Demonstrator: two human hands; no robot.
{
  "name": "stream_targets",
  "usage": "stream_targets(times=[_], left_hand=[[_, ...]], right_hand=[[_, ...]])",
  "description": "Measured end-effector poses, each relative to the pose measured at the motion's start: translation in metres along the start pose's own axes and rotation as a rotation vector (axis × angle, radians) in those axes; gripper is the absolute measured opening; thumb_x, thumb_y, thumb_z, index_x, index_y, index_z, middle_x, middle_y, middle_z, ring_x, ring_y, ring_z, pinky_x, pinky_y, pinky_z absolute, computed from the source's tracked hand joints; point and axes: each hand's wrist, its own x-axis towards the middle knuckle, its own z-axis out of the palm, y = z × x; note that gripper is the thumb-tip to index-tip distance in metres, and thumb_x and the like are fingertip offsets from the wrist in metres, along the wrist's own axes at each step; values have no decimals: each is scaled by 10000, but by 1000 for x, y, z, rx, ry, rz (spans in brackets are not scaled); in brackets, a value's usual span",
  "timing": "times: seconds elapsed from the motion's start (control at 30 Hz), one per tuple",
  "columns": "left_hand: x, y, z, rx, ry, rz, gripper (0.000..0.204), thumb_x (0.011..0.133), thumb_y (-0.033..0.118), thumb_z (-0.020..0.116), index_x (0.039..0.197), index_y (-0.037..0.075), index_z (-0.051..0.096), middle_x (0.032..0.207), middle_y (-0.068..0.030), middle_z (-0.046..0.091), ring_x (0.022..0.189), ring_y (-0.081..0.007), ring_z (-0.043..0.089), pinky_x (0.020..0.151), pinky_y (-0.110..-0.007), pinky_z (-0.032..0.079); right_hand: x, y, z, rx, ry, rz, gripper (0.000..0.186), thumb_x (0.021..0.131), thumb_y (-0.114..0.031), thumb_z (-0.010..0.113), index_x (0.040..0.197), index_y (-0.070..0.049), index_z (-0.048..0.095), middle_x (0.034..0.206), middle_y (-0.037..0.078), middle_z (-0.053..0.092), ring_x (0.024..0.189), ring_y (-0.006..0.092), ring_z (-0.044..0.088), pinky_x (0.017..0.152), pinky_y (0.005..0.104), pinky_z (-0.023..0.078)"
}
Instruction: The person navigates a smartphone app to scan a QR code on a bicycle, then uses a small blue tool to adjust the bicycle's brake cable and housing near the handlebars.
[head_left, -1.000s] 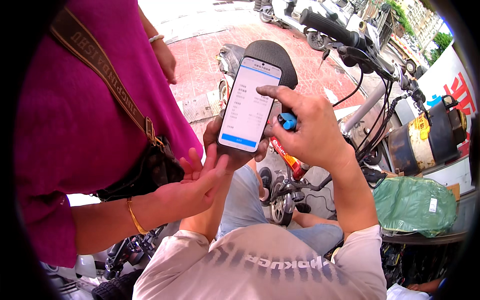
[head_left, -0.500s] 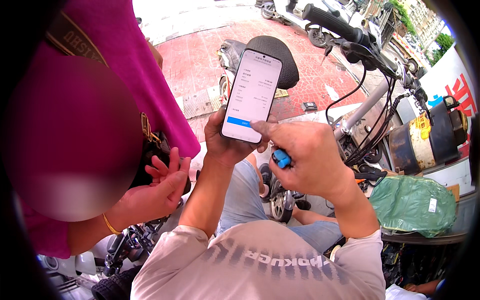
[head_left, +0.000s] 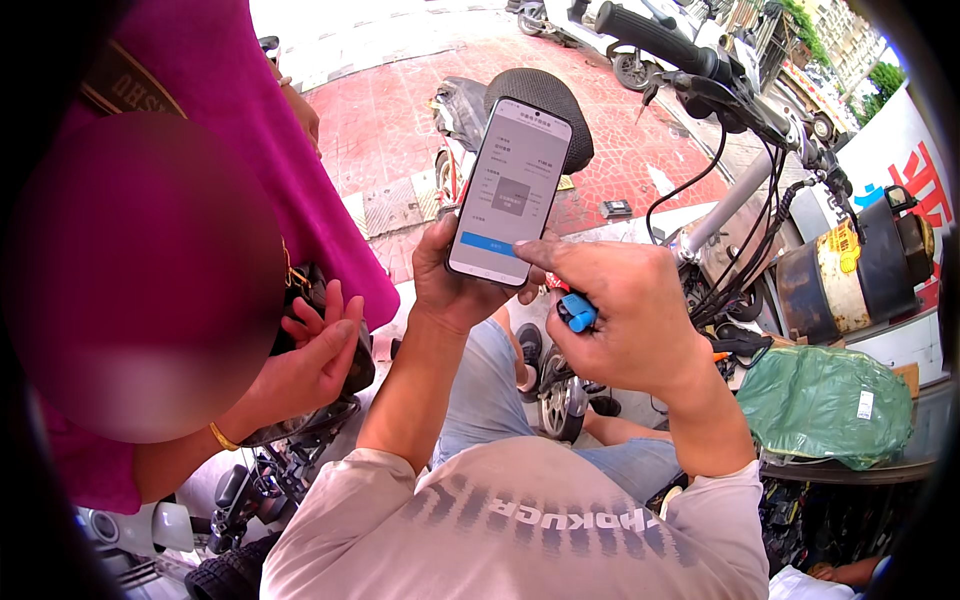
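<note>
My left hand (head_left: 447, 288) is wrapped round the lower part of a smartphone (head_left: 503, 220), holding it tilted with the screen facing up. The screen is greyed, with a small dark box in its middle and a blue button near the bottom. My right hand (head_left: 635, 305) reaches in from the right, its index fingertip at the right end of that button. Curled into the same hand is a small blue-and-black object (head_left: 577, 313), perhaps a tool handle; most of it is hidden by the fingers.
Close on the left stands a person in magenta (head_left: 340, 245), a hand (head_left: 310, 360) raised near my left forearm. Handlebars (head_left: 680, 45) with cables rise at the right, beside a dark cylinder (head_left: 810, 285) and a green plastic-wrapped package (head_left: 825, 405). A black seat (head_left: 575, 110) lies beyond the phone.
The phone screen has dimmed and a grey box has appeared on it. Phone and right hand have shifted slightly to the right. The other person's hand has moved a little left.
</note>
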Motion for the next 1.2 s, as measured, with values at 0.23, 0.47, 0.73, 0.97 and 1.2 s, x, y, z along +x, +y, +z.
stream_targets(times=[0.23,0.47,0.73,0.97,1.2], left_hand=[[2,-2,-8,-70,-61,-21,894,981,620,691,1640,47,504,1431,-265,679,1036,-453,757,698,-548,576],[2,-5,-4,-129,-104,-9,927,984,648,675,1631,9,495,1410,-282,676,1038,-458,767,671,-522,573],[2,-8,-8,-135,-93,-13,912,990,655,665,1638,34,499,1397,-287,682,1033,-469,773,669,-522,569],[0,-9,-6,-106,-55,-18,919,980,648,680,1638,33,497,1405,-280,680,1040,-473,771,669,-518,567],[0,-12,-5,-130,-56,-18,928,978,642,686,1651,38,478,1442,-287,654,1043,-472,768,690,-530,565]], right_hand=[[-7,8,2,-32,39,-18,449,795,-133,825,1231,-36,783,949,117,823,832,333,802,706,434,616],[-10,11,2,-6,30,34,428,835,-164,825,1241,-41,770,966,114,830,822,330,806,705,427,621],[-12,13,3,-1,66,26,389,857,-135,808,1230,-24,780,957,118,829,790,318,799,702,413,623],[-13,10,1,8,63,31,367,863,-52,774,1223,17,801,932,143,816,731,308,773,681,388,609],[-13,10,-1,0,86,19,339,872,-137,794,1198,-47,778,917,89,828,785,309,807,683,413,623]])
